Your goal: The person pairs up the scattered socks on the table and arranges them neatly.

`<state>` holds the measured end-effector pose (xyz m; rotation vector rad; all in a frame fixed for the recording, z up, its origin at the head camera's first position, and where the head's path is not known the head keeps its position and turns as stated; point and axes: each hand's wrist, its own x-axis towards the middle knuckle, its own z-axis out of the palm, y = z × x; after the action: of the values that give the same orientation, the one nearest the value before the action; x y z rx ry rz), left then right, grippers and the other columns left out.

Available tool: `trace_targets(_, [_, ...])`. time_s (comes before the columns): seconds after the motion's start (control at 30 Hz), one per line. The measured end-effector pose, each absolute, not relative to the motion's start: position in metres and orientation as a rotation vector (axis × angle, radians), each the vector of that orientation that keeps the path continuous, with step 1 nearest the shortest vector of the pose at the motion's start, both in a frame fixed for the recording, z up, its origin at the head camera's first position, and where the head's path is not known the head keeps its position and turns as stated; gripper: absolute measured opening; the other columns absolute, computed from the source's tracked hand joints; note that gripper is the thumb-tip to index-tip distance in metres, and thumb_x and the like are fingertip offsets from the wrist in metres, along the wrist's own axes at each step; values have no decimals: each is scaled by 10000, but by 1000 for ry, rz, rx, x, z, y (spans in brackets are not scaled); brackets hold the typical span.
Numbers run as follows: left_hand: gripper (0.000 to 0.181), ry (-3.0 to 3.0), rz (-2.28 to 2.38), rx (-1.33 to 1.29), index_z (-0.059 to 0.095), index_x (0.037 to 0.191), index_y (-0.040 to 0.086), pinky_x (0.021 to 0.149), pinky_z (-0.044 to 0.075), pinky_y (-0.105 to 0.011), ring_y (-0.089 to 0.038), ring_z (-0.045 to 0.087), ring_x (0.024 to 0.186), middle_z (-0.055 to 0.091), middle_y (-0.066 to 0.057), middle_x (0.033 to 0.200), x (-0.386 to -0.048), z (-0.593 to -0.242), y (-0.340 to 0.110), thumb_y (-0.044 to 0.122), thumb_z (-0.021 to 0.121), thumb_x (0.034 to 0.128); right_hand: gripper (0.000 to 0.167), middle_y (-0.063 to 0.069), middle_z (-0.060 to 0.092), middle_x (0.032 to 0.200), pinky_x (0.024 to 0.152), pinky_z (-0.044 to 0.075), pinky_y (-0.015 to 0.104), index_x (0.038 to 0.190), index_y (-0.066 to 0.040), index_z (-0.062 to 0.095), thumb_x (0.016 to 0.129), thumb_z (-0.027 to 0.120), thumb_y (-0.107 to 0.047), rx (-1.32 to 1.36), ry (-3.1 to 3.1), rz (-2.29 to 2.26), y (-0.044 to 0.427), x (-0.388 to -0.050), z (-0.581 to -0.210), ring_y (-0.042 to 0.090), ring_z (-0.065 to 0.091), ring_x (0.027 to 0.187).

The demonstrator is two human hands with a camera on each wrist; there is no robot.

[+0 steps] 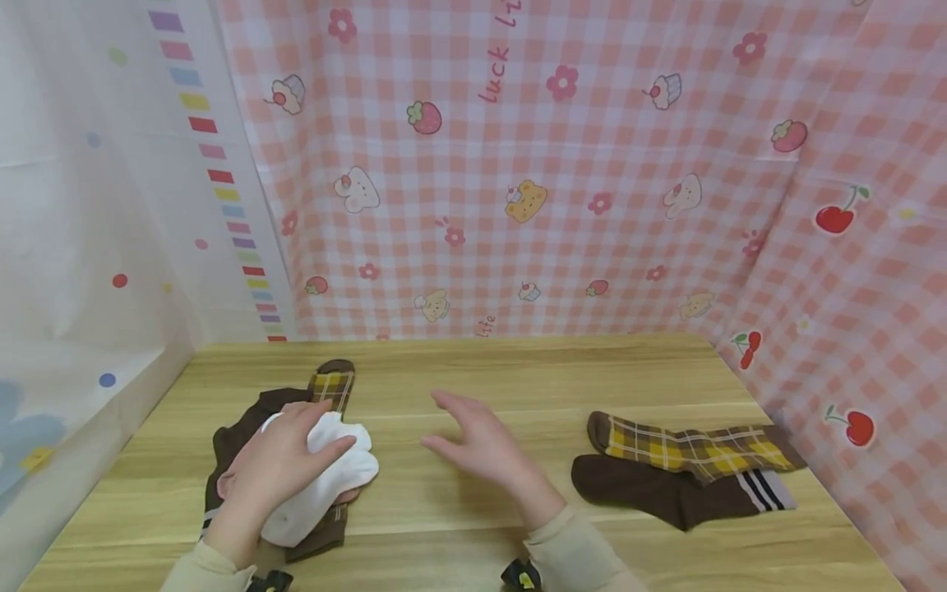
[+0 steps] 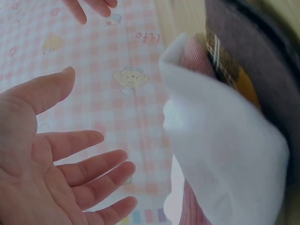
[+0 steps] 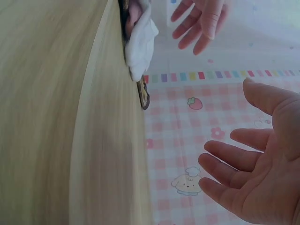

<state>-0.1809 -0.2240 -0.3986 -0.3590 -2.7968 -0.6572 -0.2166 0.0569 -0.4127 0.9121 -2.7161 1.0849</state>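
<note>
My left hand (image 1: pixel 284 460) is held above a pile of socks, its fingers spread and nothing in its grasp. On top of the pile lie white socks (image 1: pixel 321 485), with a pink ribbed sock (image 2: pixel 193 204) under them. A dark brown sock (image 1: pixel 231 448) and a yellow-and-brown plaid sock (image 1: pixel 334 386) show from beneath; the left hand and white socks cover part of them. My right hand (image 1: pixel 481 440) hovers over the middle of the table, fingers loosely extended and holding nothing. In the left wrist view, a gap separates the left hand from the white fabric.
At the right of the wooden table (image 1: pixel 444 534) lie another plaid sock (image 1: pixel 684 448) and a brown sock (image 1: pixel 636 485) with a striped cuff, side by side and touching. A pink checked cloth (image 1: pixel 473 205) hangs behind the table, and a white dotted cloth (image 1: pixel 81 222) on the left.
</note>
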Motion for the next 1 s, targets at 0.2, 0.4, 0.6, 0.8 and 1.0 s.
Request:
trace_targets(0.2, [636,-2800,-688,-336,575,1298,-72,1000,395,-608,-491,474,1256,566,-300,1303,-176,-398,-233,414,702,907,647,145,572,1367,1073,399,445,1456,-7,447,938,693,-305,918,-2710,1134,48,-217,-416,297,538,1252])
trace_targets(0.4, [658,-2813,-696,-313,564,1333,-52,847,507,-541,-411,629,1054,596,-282,1272,-172,-400,-242,419,711,898,621,156,592,1340,1052,427,419,1440,6,462,945,688,-292,943,-2697,1152,41,-217,-421,291,573,1215])
trace_targets(0.6, [592,-2838,-747,-256,601,1321,19,757,535,-507,-340,676,928,659,-234,1167,-170,-401,-250,407,724,891,623,148,615,1306,1018,457,410,1429,3,478,941,687,-324,941,-2719,1177,34,-218,-424,283,588,1184])
trace_targets(0.8, [582,-2866,-833,-175,618,1254,-47,766,545,-501,-291,706,879,700,-189,1063,-166,-404,-257,401,716,897,622,127,615,1310,997,472,379,1421,-4,490,940,685,-346,915,-2761,1237,26,-219,-428,263,595,1175])
trace_targets(1.0, [582,-2893,-928,-121,609,1247,-80,791,550,-487,-313,703,903,709,-177,1038,-164,-408,-263,380,710,905,581,106,628,1291,986,477,348,1410,-37,514,948,673,-352,869,-2815,1290,19,-220,-430,230,599,1163])
